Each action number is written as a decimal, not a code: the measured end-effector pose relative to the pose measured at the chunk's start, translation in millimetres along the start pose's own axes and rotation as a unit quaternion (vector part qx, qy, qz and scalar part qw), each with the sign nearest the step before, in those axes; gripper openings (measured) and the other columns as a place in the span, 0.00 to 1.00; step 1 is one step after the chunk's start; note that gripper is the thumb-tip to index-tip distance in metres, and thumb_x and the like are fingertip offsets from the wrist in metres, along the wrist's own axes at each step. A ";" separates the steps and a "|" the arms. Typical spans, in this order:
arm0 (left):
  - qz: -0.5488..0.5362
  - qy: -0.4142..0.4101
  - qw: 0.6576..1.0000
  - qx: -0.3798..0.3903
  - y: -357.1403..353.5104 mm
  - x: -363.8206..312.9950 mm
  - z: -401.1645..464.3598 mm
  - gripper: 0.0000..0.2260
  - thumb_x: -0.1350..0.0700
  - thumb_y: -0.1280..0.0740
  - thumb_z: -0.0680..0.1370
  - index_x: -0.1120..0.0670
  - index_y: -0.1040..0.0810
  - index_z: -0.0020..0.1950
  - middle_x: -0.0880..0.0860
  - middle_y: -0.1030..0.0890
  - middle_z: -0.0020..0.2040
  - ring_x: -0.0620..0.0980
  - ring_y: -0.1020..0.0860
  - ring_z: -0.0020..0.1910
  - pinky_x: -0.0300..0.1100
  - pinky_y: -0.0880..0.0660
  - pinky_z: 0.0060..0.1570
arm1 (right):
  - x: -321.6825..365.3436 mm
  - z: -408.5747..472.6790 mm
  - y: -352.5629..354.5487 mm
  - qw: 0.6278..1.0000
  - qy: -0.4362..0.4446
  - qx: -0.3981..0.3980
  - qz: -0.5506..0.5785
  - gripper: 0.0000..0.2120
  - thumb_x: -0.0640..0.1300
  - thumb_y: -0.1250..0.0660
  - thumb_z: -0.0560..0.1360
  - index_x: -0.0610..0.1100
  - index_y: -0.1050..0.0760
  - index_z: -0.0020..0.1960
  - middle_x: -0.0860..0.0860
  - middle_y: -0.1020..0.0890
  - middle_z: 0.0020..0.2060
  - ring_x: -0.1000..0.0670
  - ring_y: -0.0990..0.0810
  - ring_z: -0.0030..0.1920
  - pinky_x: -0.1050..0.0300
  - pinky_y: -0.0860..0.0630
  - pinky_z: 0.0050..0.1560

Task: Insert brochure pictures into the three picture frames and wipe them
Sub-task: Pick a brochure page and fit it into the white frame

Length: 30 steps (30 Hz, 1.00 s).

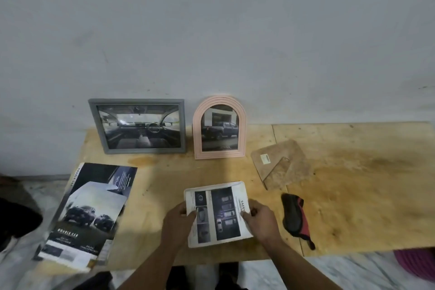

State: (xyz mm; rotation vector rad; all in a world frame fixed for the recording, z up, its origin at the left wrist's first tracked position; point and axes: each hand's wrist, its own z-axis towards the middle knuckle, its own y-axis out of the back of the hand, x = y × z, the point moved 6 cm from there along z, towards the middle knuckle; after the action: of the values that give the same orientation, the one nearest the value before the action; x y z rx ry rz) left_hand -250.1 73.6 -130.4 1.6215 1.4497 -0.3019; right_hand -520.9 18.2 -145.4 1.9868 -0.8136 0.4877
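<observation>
Upper left, my grey frame [136, 126] shows a dark car interior; beside it the pink arched frame [219, 127] holds a dark pickup. Centre, a white page [217, 213] with black panels. Right, a black-and-red cloth [296, 218] on the tan wood board [353, 183]; lower left, a black-and-white brochure [87, 214].

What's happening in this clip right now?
A person holds a white-framed brochure picture over the wooden board, left hand on its left edge and right hand on its right. Two frames already hold car pictures and stand against the wall: a grey rectangular frame and a pink arched frame. A brown backing panel and a black and red cloth lie to the right, the brochure to the left.
</observation>
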 end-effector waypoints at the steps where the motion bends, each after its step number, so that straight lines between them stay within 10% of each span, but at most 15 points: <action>1: 0.009 -0.005 1.000 -0.010 -1.7 -1.8 -0.9 0.10 0.58 0.29 0.79 0.43 0.18 0.54 0.43 0.17 0.44 0.46 0.17 0.43 0.45 0.20 0.44 | 1.2 3.8 1.3 1.000 0.012 0.000 -0.021 0.11 0.49 0.29 0.78 0.56 0.21 0.59 0.60 0.14 0.47 0.60 0.17 0.43 0.61 0.18 0.44; 4: 0.043 -0.014 0.999 -0.026 -6.1 -0.1 -2.4 0.11 0.54 0.29 0.79 0.47 0.18 0.61 0.47 0.18 0.51 0.47 0.18 0.45 0.40 0.23 0.41 | 1.5 13.0 4.7 0.995 0.041 -0.016 -0.095 0.08 0.53 0.28 0.76 0.57 0.25 0.53 0.60 0.20 0.41 0.58 0.21 0.39 0.58 0.19 0.41; 9: 0.140 -0.039 0.987 -0.063 -6.8 11.2 -5.3 0.24 0.50 0.26 0.77 0.56 0.23 0.71 0.52 0.23 0.69 0.53 0.22 0.64 0.47 0.24 0.64 | -2.9 19.7 6.7 0.990 0.070 -0.020 -0.123 0.20 0.62 0.31 0.75 0.61 0.32 0.63 0.60 0.23 0.55 0.57 0.20 0.46 0.54 0.18 0.47; 15: 0.196 -0.036 0.980 -0.022 -13.8 20.0 -16.1 0.25 0.49 0.28 0.77 0.51 0.27 0.73 0.51 0.27 0.67 0.52 0.26 0.66 0.42 0.29 0.53 | -7.7 20.9 10.3 0.987 0.077 0.019 -0.136 0.31 0.59 0.31 0.76 0.59 0.40 0.74 0.57 0.28 0.66 0.54 0.19 0.54 0.52 0.18 0.50; 19: 0.212 -0.007 0.977 0.003 -22.8 27.1 -21.9 0.30 0.47 0.29 0.78 0.55 0.31 0.78 0.51 0.35 0.77 0.49 0.28 0.71 0.40 0.30 0.66 | -12.1 26.5 14.5 0.988 0.070 0.023 -0.133 0.29 0.55 0.31 0.77 0.58 0.40 0.74 0.56 0.24 0.63 0.56 0.20 0.49 0.53 0.18 0.48; 30: 0.277 -0.023 0.960 0.040 -29.9 30.9 -20.9 0.33 0.40 0.34 0.79 0.51 0.36 0.80 0.54 0.42 0.80 0.53 0.28 0.72 0.42 0.28 0.66 | -9.6 32.3 13.2 0.991 0.054 0.032 -0.119 0.23 0.57 0.35 0.79 0.55 0.36 0.71 0.54 0.23 0.65 0.51 0.19 0.58 0.51 0.18 0.54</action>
State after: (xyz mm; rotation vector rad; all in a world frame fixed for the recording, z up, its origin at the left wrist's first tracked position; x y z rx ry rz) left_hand -275.7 106.3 -153.9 1.9931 0.9045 -0.0738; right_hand -536.4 -11.1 -159.9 2.0652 -0.4903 0.4805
